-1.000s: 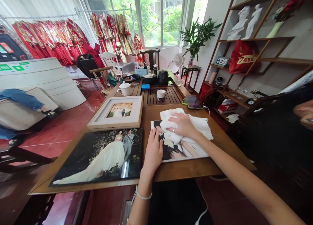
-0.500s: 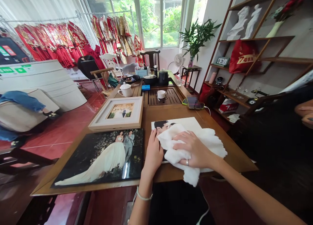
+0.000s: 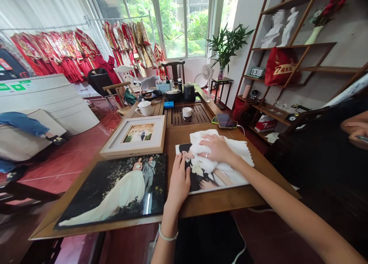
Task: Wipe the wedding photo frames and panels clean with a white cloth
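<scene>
A glossy photo panel (image 3: pixel 198 181) with a close-up portrait print lies flat near the table's front edge. At its left edge my left hand (image 3: pixel 178 181) holds it, fingers stretched along the border and the thumb over the print. My right hand (image 3: pixel 215 149) grips a bunched white towel (image 3: pixel 237 151) and presses it onto the panel's upper middle. The towel hides the panel's upper right part and spreads past its right side. Just left of my left hand lies another photo panel (image 3: pixel 123 191), dark, with a couple in wedding clothes.
Behind the dark panel lies a light wooden picture frame (image 3: pixel 105 149). A lidded white mug (image 3: pixel 144 108), a tea tray (image 3: pixel 198 118) with a small cup (image 3: pixel 187 112), and phones (image 3: pixel 225 120) on a cable stand farther back. At right, another person's hands (image 3: pixel 356 128) show beside the shelf (image 3: pixel 299 45).
My right hand has moved the towel up and away across the panel, uncovering its lower part. My left hand stays at the left edge. The view has shifted slightly.
</scene>
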### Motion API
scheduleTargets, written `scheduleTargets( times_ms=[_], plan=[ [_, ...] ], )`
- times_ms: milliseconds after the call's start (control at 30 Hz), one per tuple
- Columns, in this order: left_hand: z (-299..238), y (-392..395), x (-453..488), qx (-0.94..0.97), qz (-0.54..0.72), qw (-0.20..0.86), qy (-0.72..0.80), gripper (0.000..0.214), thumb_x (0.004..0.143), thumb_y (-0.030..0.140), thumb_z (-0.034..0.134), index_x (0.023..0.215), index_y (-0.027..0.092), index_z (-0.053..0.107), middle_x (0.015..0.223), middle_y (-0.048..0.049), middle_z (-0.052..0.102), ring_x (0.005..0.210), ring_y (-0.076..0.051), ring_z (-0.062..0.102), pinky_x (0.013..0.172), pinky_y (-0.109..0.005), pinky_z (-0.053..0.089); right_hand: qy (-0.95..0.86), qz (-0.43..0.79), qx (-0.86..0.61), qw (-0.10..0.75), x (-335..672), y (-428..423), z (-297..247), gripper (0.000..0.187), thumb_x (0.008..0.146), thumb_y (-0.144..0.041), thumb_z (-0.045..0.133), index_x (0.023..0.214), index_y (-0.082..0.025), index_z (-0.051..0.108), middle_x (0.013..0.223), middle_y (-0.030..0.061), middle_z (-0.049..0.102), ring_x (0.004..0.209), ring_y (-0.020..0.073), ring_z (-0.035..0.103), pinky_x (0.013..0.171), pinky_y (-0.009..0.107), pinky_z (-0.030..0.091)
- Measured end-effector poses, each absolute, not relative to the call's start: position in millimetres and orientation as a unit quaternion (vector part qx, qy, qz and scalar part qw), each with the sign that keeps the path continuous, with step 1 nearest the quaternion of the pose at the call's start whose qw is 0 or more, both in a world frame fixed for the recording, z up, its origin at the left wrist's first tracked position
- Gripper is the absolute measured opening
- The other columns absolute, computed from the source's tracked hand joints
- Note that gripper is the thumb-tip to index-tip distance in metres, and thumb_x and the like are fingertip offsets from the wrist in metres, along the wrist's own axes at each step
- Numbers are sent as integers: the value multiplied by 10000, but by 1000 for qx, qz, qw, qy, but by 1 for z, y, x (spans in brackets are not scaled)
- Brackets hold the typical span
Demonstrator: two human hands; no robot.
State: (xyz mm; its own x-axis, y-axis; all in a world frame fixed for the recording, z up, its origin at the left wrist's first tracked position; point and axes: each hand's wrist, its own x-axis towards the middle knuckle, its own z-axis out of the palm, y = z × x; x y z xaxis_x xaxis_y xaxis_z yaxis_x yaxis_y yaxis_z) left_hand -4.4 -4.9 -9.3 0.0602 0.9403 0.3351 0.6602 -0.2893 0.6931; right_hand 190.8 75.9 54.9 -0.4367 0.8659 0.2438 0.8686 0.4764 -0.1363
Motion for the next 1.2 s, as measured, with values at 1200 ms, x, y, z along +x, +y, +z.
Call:
scheduleTargets(
  times_ms=[1200],
  plan=[
    [-10,-6,-3,704,395,181,562,511,944,215,386,1451,149,400,1555,-161,353,1480,-265,232,1198,-500,239,-891,49,-424,154,188,58,60,331,773,-453,698,1037,-254,700,1295,91,600,1151,322,506,948,512,353]
  ],
)
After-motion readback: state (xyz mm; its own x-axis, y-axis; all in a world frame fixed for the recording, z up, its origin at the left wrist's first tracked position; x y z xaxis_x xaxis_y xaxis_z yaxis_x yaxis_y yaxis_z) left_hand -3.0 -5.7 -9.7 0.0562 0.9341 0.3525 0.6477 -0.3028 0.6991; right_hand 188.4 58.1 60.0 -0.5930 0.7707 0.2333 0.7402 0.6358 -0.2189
